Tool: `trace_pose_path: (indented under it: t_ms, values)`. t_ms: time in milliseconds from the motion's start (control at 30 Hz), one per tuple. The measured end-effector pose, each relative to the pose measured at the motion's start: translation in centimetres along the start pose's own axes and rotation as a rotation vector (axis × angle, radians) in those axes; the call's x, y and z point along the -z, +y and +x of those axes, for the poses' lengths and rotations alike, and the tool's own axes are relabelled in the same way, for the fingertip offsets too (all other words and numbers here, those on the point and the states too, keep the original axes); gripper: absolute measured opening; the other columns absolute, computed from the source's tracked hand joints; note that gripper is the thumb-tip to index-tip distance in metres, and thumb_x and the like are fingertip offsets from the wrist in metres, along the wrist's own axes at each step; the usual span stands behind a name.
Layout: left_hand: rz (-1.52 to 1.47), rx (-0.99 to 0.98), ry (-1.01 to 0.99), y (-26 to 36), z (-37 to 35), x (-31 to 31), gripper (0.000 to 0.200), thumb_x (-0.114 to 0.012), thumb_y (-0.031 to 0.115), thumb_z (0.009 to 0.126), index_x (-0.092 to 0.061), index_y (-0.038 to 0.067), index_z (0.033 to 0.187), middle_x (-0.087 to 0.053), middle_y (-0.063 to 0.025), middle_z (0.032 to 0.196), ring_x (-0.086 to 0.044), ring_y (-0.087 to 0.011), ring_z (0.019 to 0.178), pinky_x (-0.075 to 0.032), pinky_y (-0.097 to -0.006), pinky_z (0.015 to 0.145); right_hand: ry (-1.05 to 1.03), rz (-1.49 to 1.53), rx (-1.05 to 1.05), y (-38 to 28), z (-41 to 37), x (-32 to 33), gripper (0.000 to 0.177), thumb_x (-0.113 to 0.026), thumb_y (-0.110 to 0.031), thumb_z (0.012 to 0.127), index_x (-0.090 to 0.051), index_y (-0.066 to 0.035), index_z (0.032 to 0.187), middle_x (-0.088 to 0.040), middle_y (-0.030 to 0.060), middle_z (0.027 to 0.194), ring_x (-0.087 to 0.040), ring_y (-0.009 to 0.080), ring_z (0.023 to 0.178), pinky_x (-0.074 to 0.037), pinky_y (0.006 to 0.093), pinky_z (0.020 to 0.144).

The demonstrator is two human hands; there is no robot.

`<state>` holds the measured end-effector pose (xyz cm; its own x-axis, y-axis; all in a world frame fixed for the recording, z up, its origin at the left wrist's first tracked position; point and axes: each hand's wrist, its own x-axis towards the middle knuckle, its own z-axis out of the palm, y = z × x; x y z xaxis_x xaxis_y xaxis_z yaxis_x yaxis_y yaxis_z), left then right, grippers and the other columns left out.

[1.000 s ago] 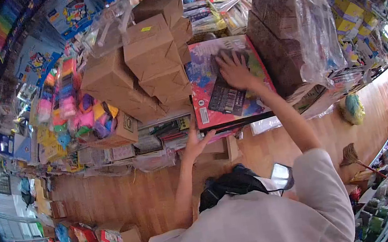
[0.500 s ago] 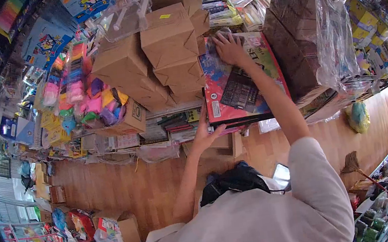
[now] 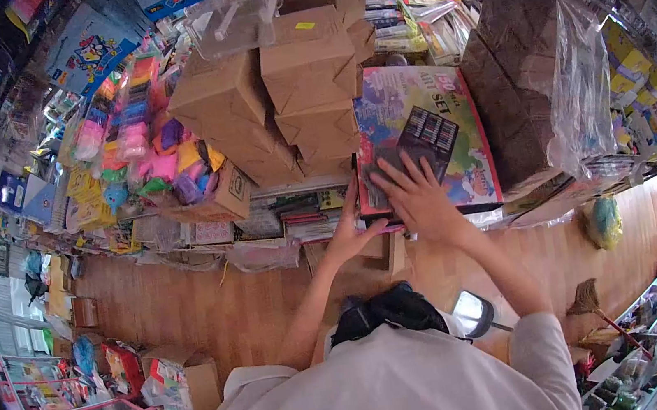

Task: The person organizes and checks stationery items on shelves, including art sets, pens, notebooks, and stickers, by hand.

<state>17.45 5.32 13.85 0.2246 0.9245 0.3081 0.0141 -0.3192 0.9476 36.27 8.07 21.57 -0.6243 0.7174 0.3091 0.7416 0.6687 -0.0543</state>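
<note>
A colourful art set box lies flat on the piled display, between stacked brown boxes and a tall dark brown box. My right hand rests on its near part with fingers spread, touching the lower edge of the dark printed panel on the lid. At the box's near left corner is my left hand, its thumb stretched out along the front edge and its fingers up the left side; part of the fingers is hidden.
Bags of bright coloured material fill a carton on the left. Clear plastic hangs over the right side. Below are an open cardboard box, a broom and a yellow-green bag on the wooden floor.
My right hand has moved from the far edge of the art set box to its near part. The view has shifted slightly, and my left hand remains at the near left corner.
</note>
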Motion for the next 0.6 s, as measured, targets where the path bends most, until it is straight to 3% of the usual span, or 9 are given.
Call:
trace_pose_path:
  t_ms: [200,267,367,400,600]
  values:
    - [-0.016,0.070,-0.048,-0.9,0.0,0.3,0.088,-0.071,0.018,0.082,-0.014,0.002,0.146,-0.033,-0.0138,0.143,-0.034,-0.0211,0.130,-0.027,-0.0356,0.108,0.047,0.000,-0.143,4.7,6.5,-3.1,0.046,-0.038,-0.022,0.094,-0.038,-0.015,0.139,-0.030,0.0091,0.148,-0.025,0.0386,0.135,-0.020,0.0579,0.108]
    - [0.028,0.118,-0.065,-2.0,-0.3,0.5,0.094,-0.072,0.020,0.080,-0.009,0.002,0.147,-0.014,-0.0164,0.152,-0.020,-0.0247,0.138,-0.022,-0.0377,0.111,0.020,-0.005,-0.140,7.4,10.2,-4.7,0.046,-0.038,-0.024,0.094,-0.037,-0.016,0.139,-0.028,0.0082,0.149,-0.025,0.0390,0.135,-0.021,0.0591,0.107]
    - [0.101,0.133,-0.063,-2.8,-0.5,0.7,0.092,-0.072,0.025,0.080,-0.011,0.002,0.146,-0.014,-0.0168,0.152,-0.018,-0.0262,0.139,-0.019,-0.0374,0.112,0.041,-0.062,-0.148,8.0,11.8,-6.1,0.048,-0.041,-0.025,0.093,-0.037,-0.015,0.139,-0.027,0.0080,0.149,-0.025,0.0392,0.135,-0.022,0.0605,0.106]
    - [0.074,0.233,-0.080,-2.1,-0.5,0.7,0.092,-0.071,0.026,0.081,-0.012,0.002,0.146,-0.013,-0.0167,0.152,-0.017,-0.0262,0.140,-0.018,-0.0369,0.112,0.091,-0.076,-0.138,7.4,11.1,-6.2,0.048,-0.044,-0.025,0.091,-0.039,-0.015,0.138,-0.028,0.0077,0.149,-0.026,0.0395,0.135,-0.022,0.0612,0.106]
    - [0.014,0.149,-0.056,-2.1,-0.4,0.3,0.091,-0.072,0.022,0.080,-0.012,0.003,0.147,-0.016,-0.0145,0.152,-0.022,-0.0233,0.138,-0.020,-0.0362,0.112,0.069,-0.015,-0.075,-0.3,0.6,-1.2,0.048,-0.046,-0.020,0.089,-0.042,-0.015,0.136,-0.033,0.0073,0.147,-0.028,0.0387,0.134,-0.023,0.0579,0.107]
